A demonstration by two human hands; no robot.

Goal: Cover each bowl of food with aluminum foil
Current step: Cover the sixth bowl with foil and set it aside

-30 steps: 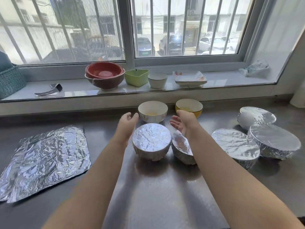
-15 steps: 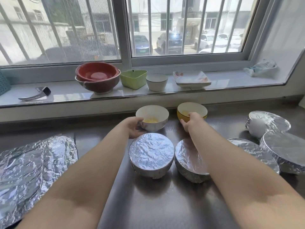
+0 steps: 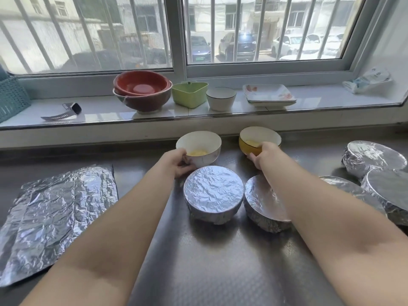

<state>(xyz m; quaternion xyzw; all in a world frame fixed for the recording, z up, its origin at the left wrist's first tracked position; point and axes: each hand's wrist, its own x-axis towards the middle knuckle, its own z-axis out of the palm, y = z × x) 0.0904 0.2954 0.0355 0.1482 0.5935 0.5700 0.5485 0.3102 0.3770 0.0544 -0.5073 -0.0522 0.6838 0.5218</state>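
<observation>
- The white bowl (image 3: 199, 147) sits upright, mouth up, just behind the nearest foil-covered bowl (image 3: 213, 193); yellow food lies at its bottom.
- The left hand (image 3: 177, 163) grips the white bowl at its near-left rim, fingers curled round the wall.
- The yellow bowl (image 3: 259, 140) stands upright to the right of the white bowl, apart from it, also uncovered, with yellow food inside.
- The right hand (image 3: 263, 154) grips the yellow bowl's near rim, thumb and fingers curled on it.
- The foil sheets (image 3: 55, 215) lie flat, well left of the white bowl, long axis running from near-left to far-right; their left edge is cut off by the frame.
- Bare steel counter (image 3: 209, 261) lies open in front of the covered bowls, between the forearms.
- A second covered bowl (image 3: 262, 206) is partly hidden by the right forearm.
- Three more covered bowls (image 3: 373, 160) crowd the far right, partly cut off.
</observation>
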